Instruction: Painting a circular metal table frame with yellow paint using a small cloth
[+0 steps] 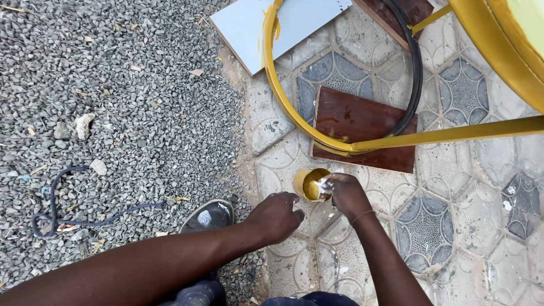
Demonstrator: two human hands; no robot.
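Gravel bed (113, 113): grey stone chips, well out beyond the left hand, filling that whole side of the view.

Patterned paving (453, 226): pale tiles with blue-grey insets, lying under both hands and running away past the right hand.

Yellow metal frame: a curved hoop (277, 102) arcing just ahead of the hands, joined to a straight bar (453, 133) that passes above the right hand; paint looks fresh and glossy. A black cable or hose (416, 68) follows the hoop's far side.

Brown board (362, 130): flat on the paving, just ahead of the tin, under the hoop.

Pale grey panel (255, 28): flat, further ahead, yellow smears on its edge.

Blue cord (56, 209): looped on the gravel, well apart from the left hand.

Dark shoe (208, 216): just beside the left hand, at the gravel's edge.

Left hand (277, 215): fingers curled loosely inward, closed on nothing visible, knuckles near the tin without touching it.

Right hand (347, 194): fingers pinched together on a small white wad (325, 185), cloth or sponge, cannot tell which, pressed at the tin's rim.

Small paint tin (310, 184): round, open, yellow inside and out, standing on the paving between the two hands, touching the right fingertips.
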